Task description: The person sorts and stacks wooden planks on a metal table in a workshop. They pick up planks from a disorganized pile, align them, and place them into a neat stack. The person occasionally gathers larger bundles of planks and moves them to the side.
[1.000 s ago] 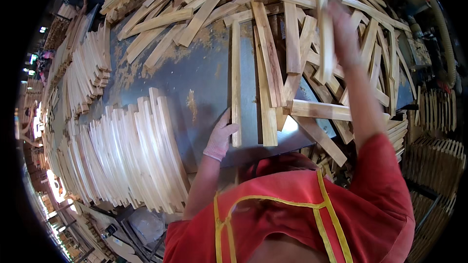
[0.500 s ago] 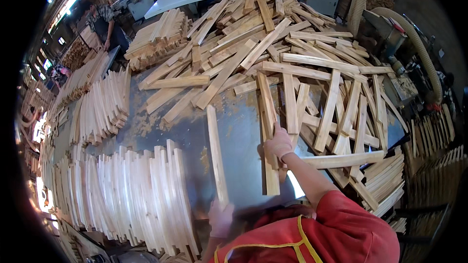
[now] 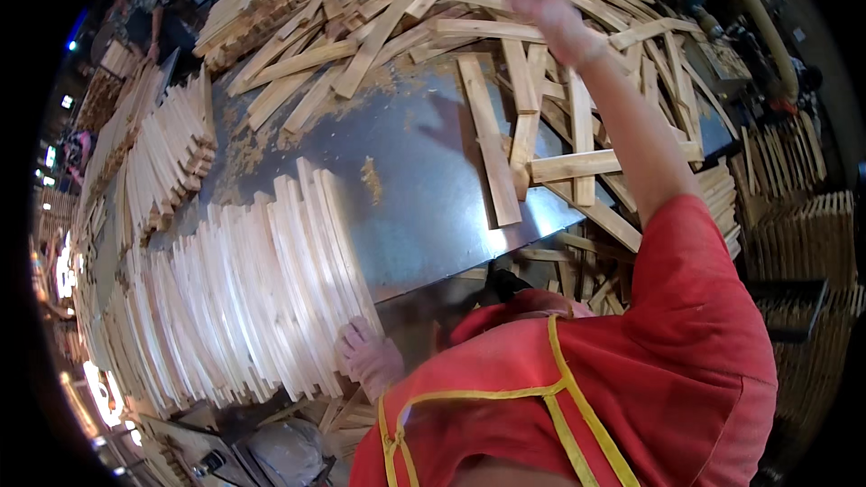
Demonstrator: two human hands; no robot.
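Observation:
Pale gloves cover both my hands. At the lower middle my left hand [image 3: 370, 356] has its fingers curled at the near end of a wooden board [image 3: 336, 230], the rightmost in a row of boards [image 3: 230, 293] standing side by side on edge. My right arm stretches far forward, and my right hand [image 3: 547, 20] is over the heap of loose boards [image 3: 397, 22]. Motion smears its fingers, so their grip does not show. One single board [image 3: 488, 140] lies at the heap's near edge, left of my right forearm.
The grey metal table [image 3: 410, 216] carries sawdust [image 3: 372, 180] and ends at a front edge near my body. More stacked boards [image 3: 167, 158] stand at the left and back left. Board racks [image 3: 794, 239] and a ribbed hose [image 3: 767, 27] are at the right. Another person [image 3: 153, 22] stands far left.
My left hand has moved left with its board, which now stands against the row's right end. My right hand has left the board at the heap's near edge and reached farther forward.

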